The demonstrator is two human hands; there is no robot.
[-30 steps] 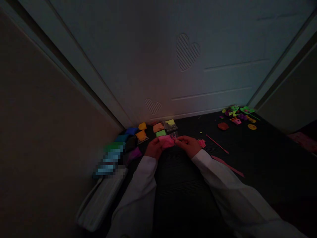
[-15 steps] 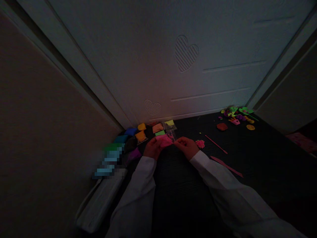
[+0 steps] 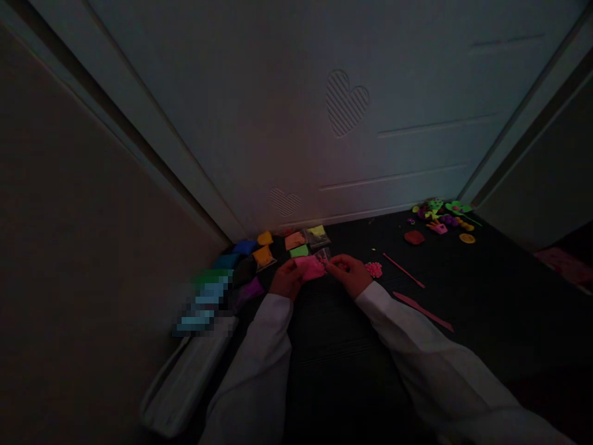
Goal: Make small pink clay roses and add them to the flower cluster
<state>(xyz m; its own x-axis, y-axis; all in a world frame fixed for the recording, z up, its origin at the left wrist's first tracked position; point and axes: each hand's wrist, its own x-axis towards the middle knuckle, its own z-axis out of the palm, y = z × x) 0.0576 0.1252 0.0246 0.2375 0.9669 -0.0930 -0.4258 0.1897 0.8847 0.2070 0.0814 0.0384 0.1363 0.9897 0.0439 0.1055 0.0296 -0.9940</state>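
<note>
My left hand (image 3: pixel 286 279) grips a clear packet of pink modelling clay (image 3: pixel 310 267), thumb and fingers pressed on its left part. At the packet's right end, my right hand (image 3: pixel 349 274) is closed in a pinch, fingertips against the torn-looking pink edge. Whether a bit of clay is between those fingertips is too dark to tell. Just right of that hand lies a round pink clay piece with a bumpy, petalled surface (image 3: pixel 374 269). A thin pink modelling stick (image 3: pixel 404 271) and a flat pink clay knife (image 3: pixel 423 311) rest farther right on the dark table.
Bags of coloured clay, among them orange (image 3: pixel 264 256), green (image 3: pixel 299 251), yellow (image 3: pixel 317 232) and purple (image 3: pixel 250 290), lie at left and behind. A white case (image 3: pixel 188 377) sits front left. Small clay figures (image 3: pixel 438 216) and a reddish lump (image 3: pixel 414 237) lie back right, before a white panel (image 3: pixel 278 123).
The pink packet has tilted and sits slightly lower, its clear end now less spread out. Both hands stay nearly in place around it.
</note>
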